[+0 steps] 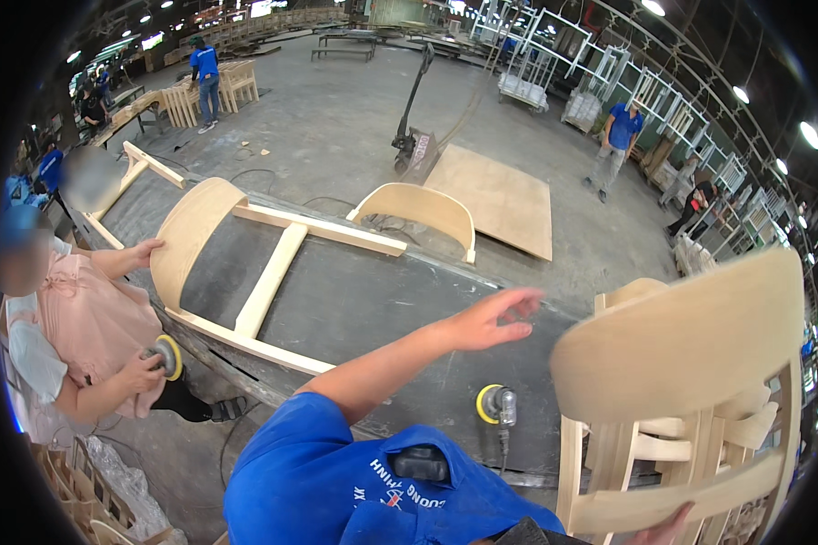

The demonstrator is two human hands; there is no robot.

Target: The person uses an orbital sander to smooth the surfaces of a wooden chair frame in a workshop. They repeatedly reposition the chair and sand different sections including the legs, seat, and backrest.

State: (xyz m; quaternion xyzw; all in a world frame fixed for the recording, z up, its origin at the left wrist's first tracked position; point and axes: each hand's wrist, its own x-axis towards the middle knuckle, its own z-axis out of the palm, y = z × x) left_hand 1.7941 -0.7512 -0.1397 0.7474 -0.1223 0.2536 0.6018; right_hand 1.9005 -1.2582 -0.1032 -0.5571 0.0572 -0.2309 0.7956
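My left hand point(498, 320) reaches out over the dark worktable point(382, 300), fingers apart and nothing in them. At the right, my right hand point(668, 529) grips the lower curved rail of a pale wooden chair frame point(682, 341), whose broad curved back panel is slightly blurred. An orbital sander point(497, 405) with a yellow pad lies on the tabletop below my left hand. Another chair frame point(271, 280) with a curved back panel lies along the table's left part. A co-worker's hand point(145, 252) touches that panel, while their other hand point(145, 371) holds a second sander point(166, 358).
Several wooden frames point(700, 436) stand stacked behind the one I hold. Beyond the table are a curved chair back point(418, 204), a plywood sheet point(500, 195) and a pallet jack point(415, 145). Cables trail over the floor. A person in blue point(621, 132) stands at the far right.
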